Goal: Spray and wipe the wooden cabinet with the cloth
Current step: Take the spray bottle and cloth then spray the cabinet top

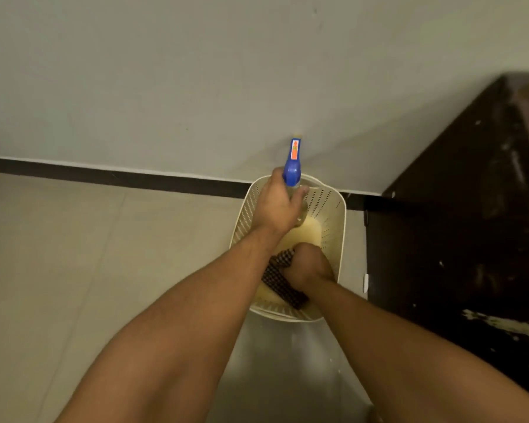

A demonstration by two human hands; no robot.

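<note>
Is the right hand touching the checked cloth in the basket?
Touching. The head view shows the right hand closed around the checked cloth, its fingers wrapped over the fabric inside the basket.

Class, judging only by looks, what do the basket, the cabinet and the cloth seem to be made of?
Basket: probably moulded plastic, cream and matt, with rows of punched holes.
Cabinet: seemingly wood, dark brown finish chipped to pale patches.
Cloth: woven fabric, checked, bunched softly in the right hand.

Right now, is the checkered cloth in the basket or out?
In: the right hand grips the checkered cloth inside the cream basket.
</note>
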